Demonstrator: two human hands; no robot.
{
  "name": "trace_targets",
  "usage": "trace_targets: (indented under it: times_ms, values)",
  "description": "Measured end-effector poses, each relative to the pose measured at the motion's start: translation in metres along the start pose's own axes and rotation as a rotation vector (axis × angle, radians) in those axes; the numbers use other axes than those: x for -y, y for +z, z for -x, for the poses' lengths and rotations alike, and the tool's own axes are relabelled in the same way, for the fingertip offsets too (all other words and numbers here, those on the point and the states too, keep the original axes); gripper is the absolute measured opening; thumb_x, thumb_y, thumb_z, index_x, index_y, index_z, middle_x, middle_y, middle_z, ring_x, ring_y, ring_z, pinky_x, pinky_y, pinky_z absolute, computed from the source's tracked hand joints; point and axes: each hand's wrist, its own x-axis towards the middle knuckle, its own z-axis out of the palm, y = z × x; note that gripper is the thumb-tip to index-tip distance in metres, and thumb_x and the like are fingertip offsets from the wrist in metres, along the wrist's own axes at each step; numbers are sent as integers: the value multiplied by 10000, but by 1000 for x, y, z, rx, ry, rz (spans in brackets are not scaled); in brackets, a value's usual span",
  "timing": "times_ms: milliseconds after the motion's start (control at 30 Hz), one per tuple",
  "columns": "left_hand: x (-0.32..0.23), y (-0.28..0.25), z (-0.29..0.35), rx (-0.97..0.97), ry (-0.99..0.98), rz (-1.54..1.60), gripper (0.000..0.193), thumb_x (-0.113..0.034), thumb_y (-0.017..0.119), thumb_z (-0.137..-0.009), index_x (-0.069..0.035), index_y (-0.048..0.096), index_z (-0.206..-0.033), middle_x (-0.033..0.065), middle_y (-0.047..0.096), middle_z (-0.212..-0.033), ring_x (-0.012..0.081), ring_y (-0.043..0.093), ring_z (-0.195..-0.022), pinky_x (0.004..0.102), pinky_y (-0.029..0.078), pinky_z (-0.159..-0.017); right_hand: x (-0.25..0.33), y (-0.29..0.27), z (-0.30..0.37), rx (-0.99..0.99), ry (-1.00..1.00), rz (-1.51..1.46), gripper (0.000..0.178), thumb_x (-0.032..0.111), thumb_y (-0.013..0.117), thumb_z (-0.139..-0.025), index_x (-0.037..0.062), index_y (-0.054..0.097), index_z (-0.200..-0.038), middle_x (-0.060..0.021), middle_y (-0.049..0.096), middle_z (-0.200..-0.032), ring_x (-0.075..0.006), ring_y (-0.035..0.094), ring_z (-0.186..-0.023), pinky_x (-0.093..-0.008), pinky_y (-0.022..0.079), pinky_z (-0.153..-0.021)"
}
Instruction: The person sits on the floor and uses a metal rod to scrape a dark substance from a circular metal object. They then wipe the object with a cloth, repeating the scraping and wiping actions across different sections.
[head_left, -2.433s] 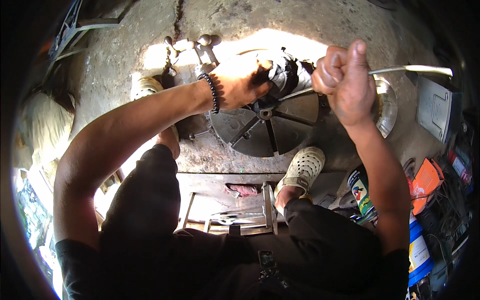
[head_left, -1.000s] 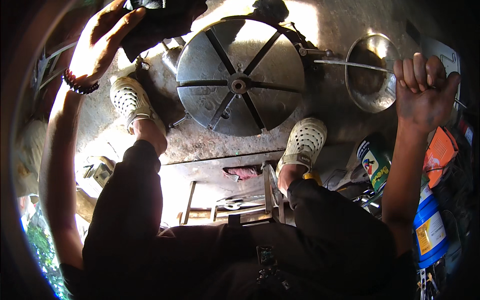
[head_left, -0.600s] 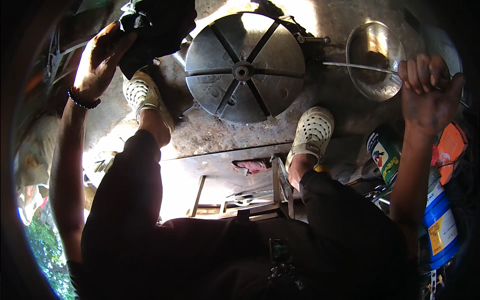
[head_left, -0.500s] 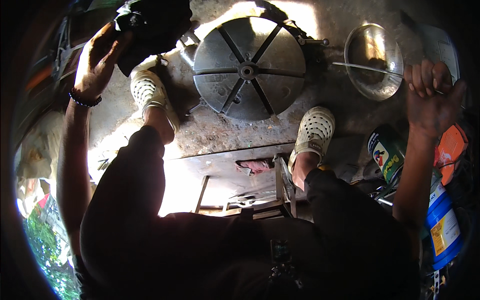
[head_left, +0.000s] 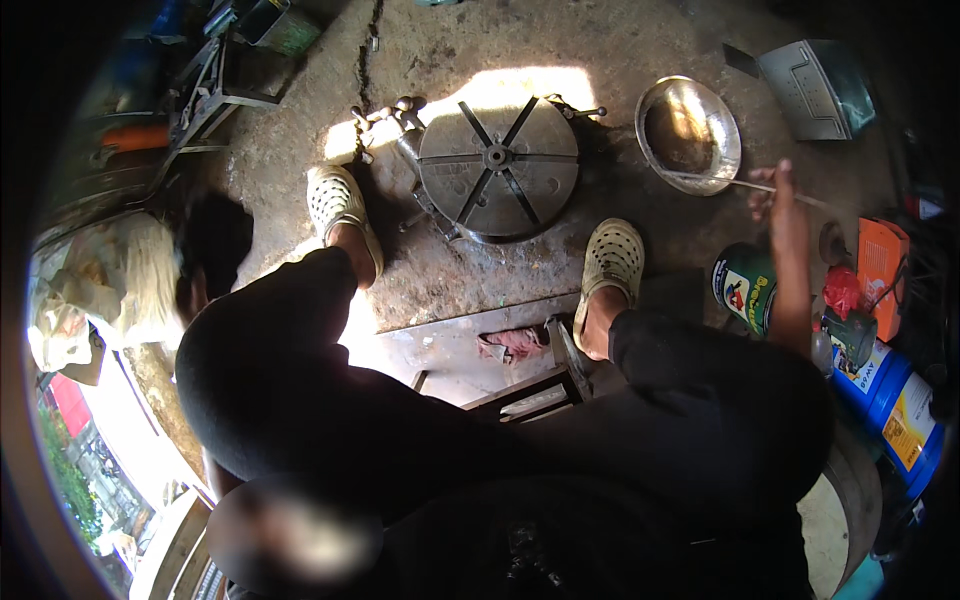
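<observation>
My right hand (head_left: 780, 195) holds a thin, straight rod (head_left: 722, 180) between its fingers, one finger stretched out. The rod's far end passes over the near rim of a shiny round metal basin (head_left: 712, 125). Beside my left knee is a black, soft-edged thing (head_left: 217, 238), its kind too dark to make out. My left hand (head_left: 197, 292) shows only as a patch of skin below it, the fingers hidden in shadow. On the floor between my feet and ahead lies a round slotted metal turntable (head_left: 540, 180) with a centre hole.
Metal handles (head_left: 385, 118) stick out at the turntable's left. A grey metal box (head_left: 810, 90) stands far right. Along the right are a green can (head_left: 745, 285), an orange case (head_left: 882, 270) and a blue bucket (head_left: 900, 410). A reddish rag (head_left: 510, 345) lies nearer me.
My left hand and the black thing have come back toward my left knee. My right hand has moved left with the rod. My view has shifted, showing more floor ahead.
</observation>
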Motion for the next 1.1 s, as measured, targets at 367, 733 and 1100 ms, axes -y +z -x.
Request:
trace_targets:
  times_ms: [367,733,1100]
  values:
    - [248,-106,350,264,-838,152,492,-272,600,-905,20,525,-1294,197,576,-1218,306,573,-1091,373,469,-929,-86,38,41,424,-113,-653,432,311,436,-1006,33,480,-1334,-119,645,-1103,-168,611,-914,-264,466,-716]
    - [185,-34,340,358,-704,-133,712,-434,550,-926,69,373,-1398,277,388,-1403,393,414,-1289,433,350,-1082,-132,-31,54,134,-118,-649,535,340,454,-986,27,364,-1411,-178,555,-1271,-289,559,-1144,-438,487,-933]
    - [165,13,301,146,-493,26,562,-374,647,-881,71,575,-1217,245,631,-1150,321,606,-1058,378,465,-927,30,-119,201,-505,-371,-758,544,342,389,-986,0,395,-1410,-203,484,-1387,-311,471,-1263,-447,375,-1067]
